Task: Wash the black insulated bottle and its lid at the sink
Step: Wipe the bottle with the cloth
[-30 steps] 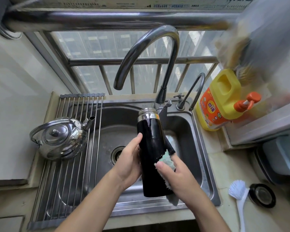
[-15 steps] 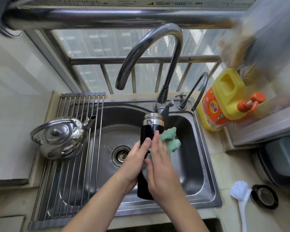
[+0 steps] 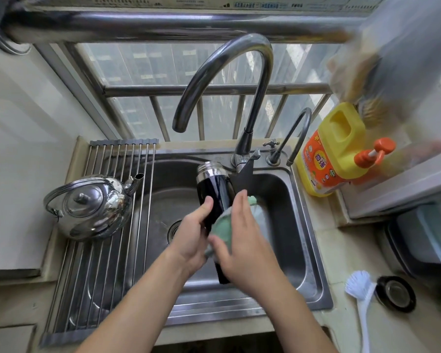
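The black insulated bottle [image 3: 215, 192] with a bare steel neck stands nearly upright over the steel sink [image 3: 285, 200], without its lid. My left hand [image 3: 191, 238] grips its left side, thumb up along the body. My right hand [image 3: 242, 240] presses a green cloth [image 3: 223, 226] against the bottle's front and right side, fingers wrapped over the cloth. The bottle's lower part is hidden behind both hands. The black lid [image 3: 395, 293] lies on the counter at the right, open side up.
A tall curved tap [image 3: 229, 80] and a smaller tap [image 3: 297, 133] rise behind the sink. A steel kettle [image 3: 89, 206] sits on the roll-up rack [image 3: 105, 250] at the left. A yellow detergent jug [image 3: 334, 151] and a white brush [image 3: 359, 289] are at the right.
My right hand slid the cloth up from the bottle's lower right to near its neck, then back down over the front. The bottle shifted slightly within the view; my left hand kept its hold.
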